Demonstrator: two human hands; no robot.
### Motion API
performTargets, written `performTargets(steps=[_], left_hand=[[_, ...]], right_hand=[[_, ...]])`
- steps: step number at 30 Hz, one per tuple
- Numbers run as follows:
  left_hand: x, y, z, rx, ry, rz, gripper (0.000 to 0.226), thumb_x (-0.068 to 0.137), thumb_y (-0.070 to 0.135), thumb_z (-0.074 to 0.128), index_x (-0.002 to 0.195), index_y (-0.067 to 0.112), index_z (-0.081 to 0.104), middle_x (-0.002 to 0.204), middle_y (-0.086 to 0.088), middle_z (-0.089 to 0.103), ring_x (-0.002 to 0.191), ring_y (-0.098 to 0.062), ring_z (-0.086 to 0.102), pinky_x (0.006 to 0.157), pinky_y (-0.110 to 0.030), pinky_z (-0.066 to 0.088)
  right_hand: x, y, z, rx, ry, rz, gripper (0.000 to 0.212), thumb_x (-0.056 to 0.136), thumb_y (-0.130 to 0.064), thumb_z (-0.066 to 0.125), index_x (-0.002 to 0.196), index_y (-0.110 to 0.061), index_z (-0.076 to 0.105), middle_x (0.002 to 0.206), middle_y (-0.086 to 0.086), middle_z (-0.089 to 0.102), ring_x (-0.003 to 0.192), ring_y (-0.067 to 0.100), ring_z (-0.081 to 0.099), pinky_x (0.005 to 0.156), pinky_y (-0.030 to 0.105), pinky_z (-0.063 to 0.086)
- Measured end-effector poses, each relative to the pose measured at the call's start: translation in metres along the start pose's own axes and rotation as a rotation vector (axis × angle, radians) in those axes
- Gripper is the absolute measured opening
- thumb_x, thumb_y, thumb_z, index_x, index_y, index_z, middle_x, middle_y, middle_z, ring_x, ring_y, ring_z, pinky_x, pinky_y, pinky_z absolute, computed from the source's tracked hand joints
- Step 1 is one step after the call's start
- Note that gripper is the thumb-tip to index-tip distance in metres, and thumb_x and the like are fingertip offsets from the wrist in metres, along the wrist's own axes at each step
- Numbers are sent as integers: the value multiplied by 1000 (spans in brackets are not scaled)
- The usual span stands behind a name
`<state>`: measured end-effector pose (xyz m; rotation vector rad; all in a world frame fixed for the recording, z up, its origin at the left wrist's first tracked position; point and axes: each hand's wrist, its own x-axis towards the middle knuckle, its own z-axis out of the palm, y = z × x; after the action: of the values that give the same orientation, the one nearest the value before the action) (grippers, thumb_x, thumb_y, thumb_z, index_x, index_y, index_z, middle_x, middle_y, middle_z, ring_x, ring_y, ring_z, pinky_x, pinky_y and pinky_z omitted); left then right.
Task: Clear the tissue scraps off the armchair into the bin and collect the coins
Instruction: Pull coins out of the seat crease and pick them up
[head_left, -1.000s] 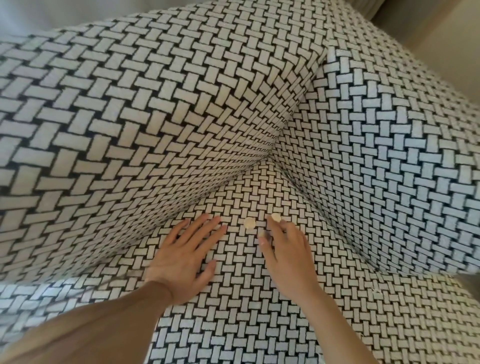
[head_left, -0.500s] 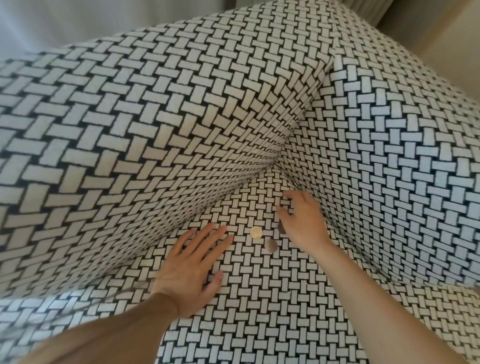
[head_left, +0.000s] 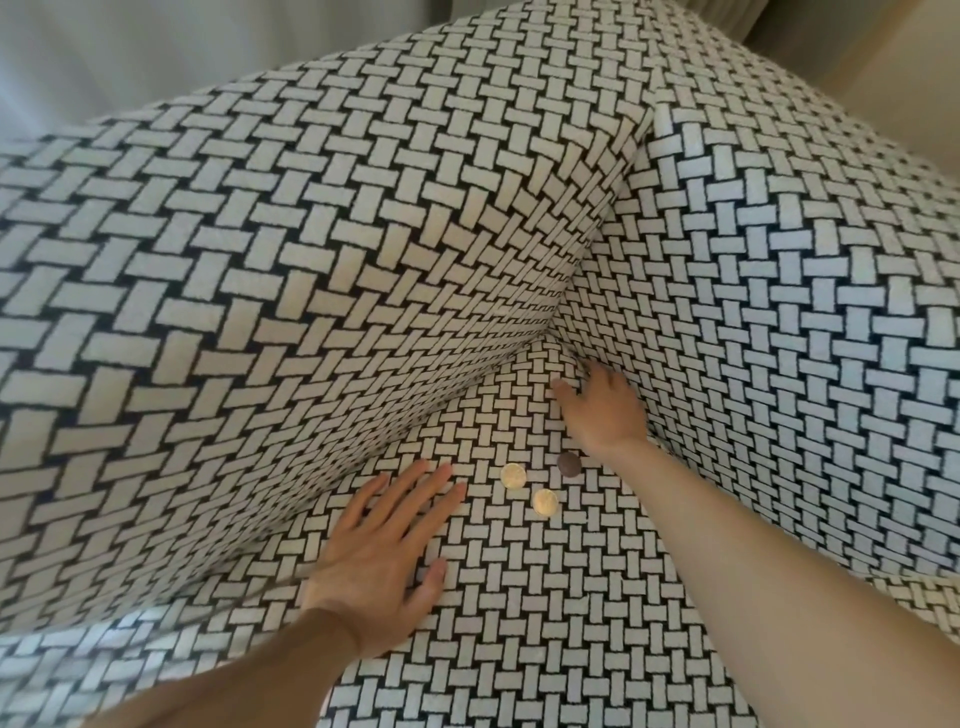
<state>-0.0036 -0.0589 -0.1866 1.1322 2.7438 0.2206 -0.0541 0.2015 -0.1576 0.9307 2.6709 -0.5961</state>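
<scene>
right hand up at the corner seam, three coins left lying on the seat

change: a second ago your right hand (head_left: 602, 410) was at the coins and only two showed. now it is up in the corner where the seat, back and side of the armchair (head_left: 311, 260) meet. three coins lie uncovered behind it: a gold coin (head_left: 513, 475), a second gold coin (head_left: 545, 503) just beside it, and a dark coin (head_left: 568, 463) near your wrist. none is lifted. the fingertips are hidden at the seam, so it cannot be told whether that hand holds anything. your left hand (head_left: 384, 561) has not shifted. it lies flat, fingers straight and spread, pressing the seat cushion (head_left: 519, 649) and gripping nothing.

meaning (judgement): you are probing the gap for more finds, and the coins are found but not yet collected. no tissue scraps or bin are in view, so that half cannot be rated.

surface: soft black-and-white basket-weave fabric. the gold coins stand out on it, but the dark coin is easily lost among the dark lines.

room: a pale curtain (head_left: 156, 52) at top left and a beige wall (head_left: 883, 62) at top right.
</scene>
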Motion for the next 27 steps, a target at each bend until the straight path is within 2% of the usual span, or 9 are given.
performTargets(steps=[7, 12, 17, 21, 24, 27], left_hand=[[-1, 0, 1, 1, 5, 2, 66, 84, 45, 38, 147, 26, 25, 153, 5, 25, 140, -13, 19, 106, -42, 21], [0, 0, 1, -5, 15, 1, 65, 85, 44, 36, 146, 25, 26, 152, 5, 26, 140, -13, 20, 107, -43, 21], [-1, 0, 1, -9, 16, 3, 63, 86, 44, 34, 146, 26, 26, 152, 4, 27, 140, -14, 21, 107, -43, 22], [-1, 0, 2, -3, 10, 2, 63, 86, 45, 35, 146, 26, 27, 152, 5, 26, 140, -14, 20, 108, -43, 20], [0, -1, 1, 12, 15, 11, 64, 85, 45, 36, 146, 25, 27, 152, 4, 26, 140, -14, 20, 108, -44, 20], [-1, -1, 2, 23, 16, 14, 65, 86, 46, 36, 146, 24, 27, 153, 3, 26, 140, -15, 20, 107, -44, 20]], right_hand=[[11, -11, -7, -97, -122, 110, 74, 93, -61, 23, 149, -13, 20, 153, 17, 19, 140, 34, 18, 116, 45, 16], [9, -2, -7, -42, -118, 39, 70, 95, -58, 19, 149, -14, 21, 155, 14, 18, 141, 33, 16, 116, 45, 14], [0, 9, -2, 105, -72, -29, 66, 94, -56, 28, 142, -11, 36, 146, 11, 40, 134, 30, 34, 110, 46, 31], [-14, 19, 2, 182, 24, -112, 56, 95, -49, 37, 138, -14, 42, 137, 8, 51, 127, 26, 43, 106, 43, 37], [-31, 22, 9, 176, 49, -154, 58, 97, -49, 31, 147, -18, 30, 150, 2, 36, 139, 24, 27, 116, 42, 23], [-53, 20, 13, 123, 69, -175, 59, 98, -46, 26, 150, -20, 19, 156, -3, 21, 145, 20, 9, 119, 34, 8]])
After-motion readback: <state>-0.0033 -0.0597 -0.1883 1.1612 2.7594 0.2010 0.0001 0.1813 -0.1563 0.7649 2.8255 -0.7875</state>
